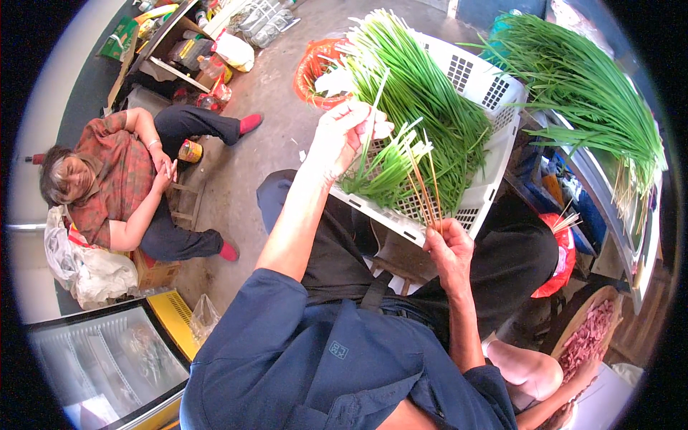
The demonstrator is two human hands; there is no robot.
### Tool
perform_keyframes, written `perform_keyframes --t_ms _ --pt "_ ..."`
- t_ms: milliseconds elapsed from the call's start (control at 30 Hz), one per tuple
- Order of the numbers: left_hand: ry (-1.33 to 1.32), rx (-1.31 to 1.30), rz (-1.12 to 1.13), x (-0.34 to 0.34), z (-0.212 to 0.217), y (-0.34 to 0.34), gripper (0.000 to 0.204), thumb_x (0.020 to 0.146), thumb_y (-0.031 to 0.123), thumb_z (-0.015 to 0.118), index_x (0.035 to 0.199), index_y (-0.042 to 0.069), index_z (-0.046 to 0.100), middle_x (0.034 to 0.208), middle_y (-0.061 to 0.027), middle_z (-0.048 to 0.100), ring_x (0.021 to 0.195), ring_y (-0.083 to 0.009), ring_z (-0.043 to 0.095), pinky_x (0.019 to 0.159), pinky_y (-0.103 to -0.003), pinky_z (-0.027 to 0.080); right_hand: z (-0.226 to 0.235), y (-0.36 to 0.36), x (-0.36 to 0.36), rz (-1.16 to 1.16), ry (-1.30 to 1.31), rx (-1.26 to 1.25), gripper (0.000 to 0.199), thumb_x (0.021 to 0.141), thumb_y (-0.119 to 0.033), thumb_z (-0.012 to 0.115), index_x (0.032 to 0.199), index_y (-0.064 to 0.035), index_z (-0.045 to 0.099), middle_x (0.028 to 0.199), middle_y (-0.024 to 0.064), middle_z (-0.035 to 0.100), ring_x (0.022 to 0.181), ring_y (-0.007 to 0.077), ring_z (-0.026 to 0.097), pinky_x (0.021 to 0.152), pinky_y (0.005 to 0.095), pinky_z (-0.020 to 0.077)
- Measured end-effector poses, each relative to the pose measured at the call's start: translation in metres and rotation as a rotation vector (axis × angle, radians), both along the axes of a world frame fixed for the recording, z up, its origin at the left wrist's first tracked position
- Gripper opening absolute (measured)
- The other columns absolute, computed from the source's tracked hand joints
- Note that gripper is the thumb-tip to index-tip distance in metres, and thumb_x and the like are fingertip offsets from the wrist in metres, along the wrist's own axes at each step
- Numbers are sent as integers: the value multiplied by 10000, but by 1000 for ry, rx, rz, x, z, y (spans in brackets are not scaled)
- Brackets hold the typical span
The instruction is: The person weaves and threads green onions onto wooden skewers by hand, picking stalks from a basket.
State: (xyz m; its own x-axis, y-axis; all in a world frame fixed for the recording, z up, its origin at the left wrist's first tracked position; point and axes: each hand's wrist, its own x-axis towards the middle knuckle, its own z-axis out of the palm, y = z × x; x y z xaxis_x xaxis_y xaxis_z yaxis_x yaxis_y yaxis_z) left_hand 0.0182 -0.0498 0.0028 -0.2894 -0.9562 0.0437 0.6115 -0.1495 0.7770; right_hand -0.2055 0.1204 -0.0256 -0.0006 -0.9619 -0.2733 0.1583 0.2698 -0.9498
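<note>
Holding a fan of thin bamboo skewers (424, 188), right hand (448, 247) has its fingers closed round their lower ends; left hand (347, 135) is pinched shut on a few green chive stalks (390, 166) threaded on them, just above the white slotted crate (479, 84) resting on the lap. The crate's near floor is hidden under loose chives (423, 93); fingertip contact on the left is hard to make out. A second chive pile (588, 86) runs to the right rim of the view.

left hand (344, 136) raised, right hand (448, 247) pinching (lower)
</note>
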Motion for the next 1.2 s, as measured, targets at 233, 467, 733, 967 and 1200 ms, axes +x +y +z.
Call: perform_keyframes --t_ms 233,467,733,967,1200 --pt "-42 59 5 7 -5 -6 127 903 117 567 936 0 601 814 -54 612 698 -127 578 689 -248 487 4 -3 2 5 4 -11 71 895 -96 607 880 -35 574 683 -20 561 589 44 495 535 185 378" --pt "-149 131 59 7 -7 -3 130 870 57 588 981 -6 615 873 -61 635 720 -117 582 679 -238 485 -1 -1 1 10 46 -9 63 892 -72 603 868 -22 572 687 -16 554 596 61 507 556 202 413" --pt "-223 65 74 -21 -14 14 321 788 12 686 1095 -18 600 845 -83 659 728 -136 616 600 -245 488 -5 -1 1 -38 52 25 82 896 -84 602 868 -15 567 690 -13 559 605 61 513 562 204 415" --pt "-952 -153 584 14 -49 -48 148 805 159 708 759 31 649 651 -32 641 541 -91 568 500 -229 439 -2 -5 4 -62 30 -2 79 902 -85 596 882 -14 567 700 -10 565 617 60 518 568 201 417" --pt "-1473 -354 822 19 -57 -84 238 700 251 729 677 46 610 655 -129 582 640 -298 587 629 -379 476 -4 -4 1 -50 4 -1 79 901 -88 602 905 -15 571 705 -16 564 616 60 522 572 198 417"
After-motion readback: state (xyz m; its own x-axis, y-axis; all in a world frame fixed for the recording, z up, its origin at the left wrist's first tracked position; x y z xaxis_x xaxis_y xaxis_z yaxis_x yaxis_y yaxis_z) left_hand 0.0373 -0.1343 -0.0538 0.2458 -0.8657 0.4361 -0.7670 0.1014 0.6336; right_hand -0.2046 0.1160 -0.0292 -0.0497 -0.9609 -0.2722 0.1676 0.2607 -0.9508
